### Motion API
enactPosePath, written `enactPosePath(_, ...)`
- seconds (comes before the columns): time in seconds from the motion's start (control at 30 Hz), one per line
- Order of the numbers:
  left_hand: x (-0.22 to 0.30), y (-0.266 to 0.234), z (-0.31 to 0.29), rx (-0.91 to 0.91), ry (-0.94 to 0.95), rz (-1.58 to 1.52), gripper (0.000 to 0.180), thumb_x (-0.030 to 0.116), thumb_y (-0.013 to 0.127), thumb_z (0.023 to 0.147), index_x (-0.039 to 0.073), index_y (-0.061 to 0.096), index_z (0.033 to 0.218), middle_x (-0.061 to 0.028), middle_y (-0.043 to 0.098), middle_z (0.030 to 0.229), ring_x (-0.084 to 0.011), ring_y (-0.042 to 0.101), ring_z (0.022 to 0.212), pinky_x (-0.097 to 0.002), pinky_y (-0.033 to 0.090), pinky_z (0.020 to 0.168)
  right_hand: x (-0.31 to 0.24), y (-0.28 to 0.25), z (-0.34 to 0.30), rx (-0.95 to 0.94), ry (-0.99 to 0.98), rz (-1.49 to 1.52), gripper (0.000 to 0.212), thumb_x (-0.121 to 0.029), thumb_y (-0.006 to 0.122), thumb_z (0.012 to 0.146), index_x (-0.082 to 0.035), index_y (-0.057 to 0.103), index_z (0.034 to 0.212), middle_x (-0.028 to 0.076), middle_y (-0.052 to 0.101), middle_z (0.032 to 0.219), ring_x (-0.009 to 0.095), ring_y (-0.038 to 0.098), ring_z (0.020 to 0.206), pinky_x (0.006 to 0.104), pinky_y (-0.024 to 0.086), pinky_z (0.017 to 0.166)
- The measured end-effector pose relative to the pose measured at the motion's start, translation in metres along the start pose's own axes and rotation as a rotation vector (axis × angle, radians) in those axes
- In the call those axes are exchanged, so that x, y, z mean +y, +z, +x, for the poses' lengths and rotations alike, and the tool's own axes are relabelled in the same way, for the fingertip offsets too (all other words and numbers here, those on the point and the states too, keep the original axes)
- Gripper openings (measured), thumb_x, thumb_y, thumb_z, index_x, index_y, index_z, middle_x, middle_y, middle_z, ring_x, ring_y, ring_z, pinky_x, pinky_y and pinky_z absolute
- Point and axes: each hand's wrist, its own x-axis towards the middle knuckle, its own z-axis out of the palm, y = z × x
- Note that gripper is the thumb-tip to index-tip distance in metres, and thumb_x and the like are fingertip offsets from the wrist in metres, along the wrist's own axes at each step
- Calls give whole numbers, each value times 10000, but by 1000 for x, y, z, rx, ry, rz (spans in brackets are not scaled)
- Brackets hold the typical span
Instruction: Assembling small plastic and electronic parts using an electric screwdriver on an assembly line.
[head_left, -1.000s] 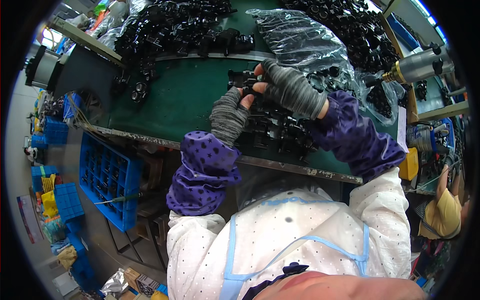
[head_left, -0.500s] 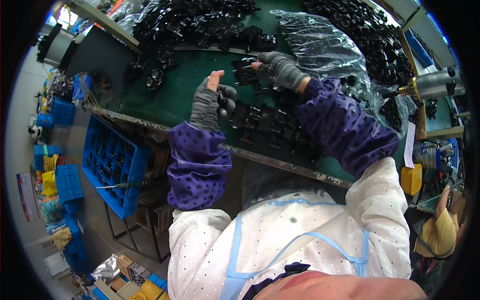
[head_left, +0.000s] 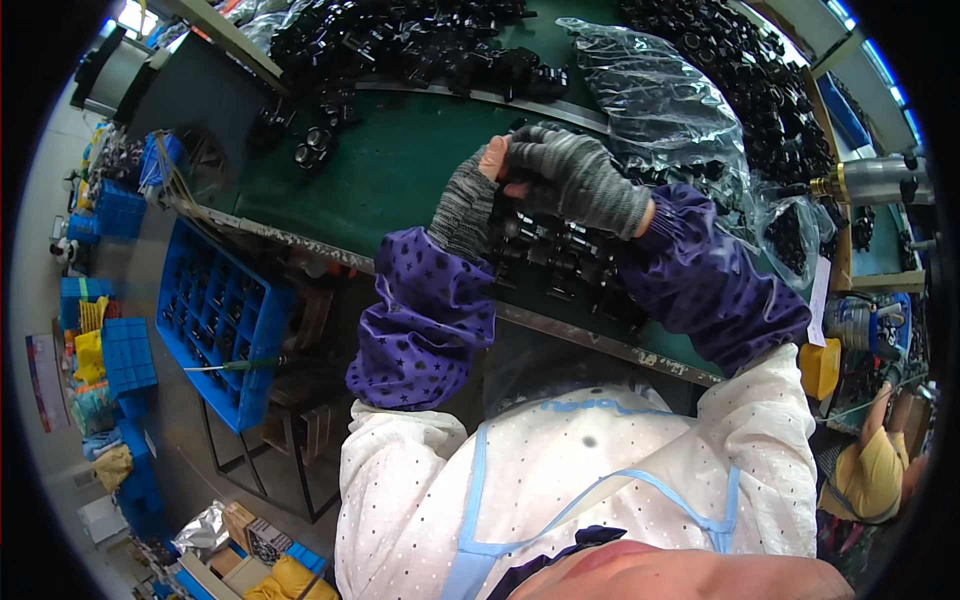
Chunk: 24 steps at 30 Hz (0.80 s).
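My left hand and my right hand, both in grey knit gloves with bare fingertips, meet over the green work table. The fingers of both are curled in. A dark gap shows between them, and what they grip there is mostly hidden. Half a second ago a small black part showed in the left fingers. Just below the right hand lies a group of black plastic parts near the table's front edge. Purple sleeve covers reach up to both wrists.
Heaps of black parts fill the table's back, beside a clear plastic bag. A few loose parts lie left. A blue divided tray with a screwdriver across it stands left. Another person is at far right.
My left hand has moved right and my right hand has turned inward and slightly down, so the two now meet. The black part in the left fingers is now covered.
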Motion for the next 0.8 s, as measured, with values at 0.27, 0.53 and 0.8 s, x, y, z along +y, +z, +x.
enactPosePath(0.27, -4, -16, -15, -143, 49, 765, 273, 324, 599, 868, 56, 594, 917, 15, 571, 700, -45, 471, 474, -189, 371, 419, -11, -13, -2, -583, 227, -444, 196, -172, 652, 762, -83, 599, 928, 71, 604, 734, 259, 627, 671, 368, 486, 559)
enactPosePath(0.53, -1, -27, -19, -230, -158, 194, 261, 294, 644, 844, 43, 599, 898, -2, 578, 670, -57, 515, 497, -178, 380, 413, -15, -3, -27, 75, -83, -185, 230, -139, 673, 754, -74, 588, 957, 76, 614, 749, 270, 622, 642, 364, 493, 551)
enactPosePath(0.8, -14, -22, -5, -219, 531, 775, 142, 186, 581, 889, 54, 625, 863, 27, 603, 710, -89, 552, 579, -278, 422, 456, -5, -7, -30, -59, -21, -229, 186, -150, 628, 786, -64, 580, 943, 96, 620, 755, 262, 629, 674, 346, 487, 536)
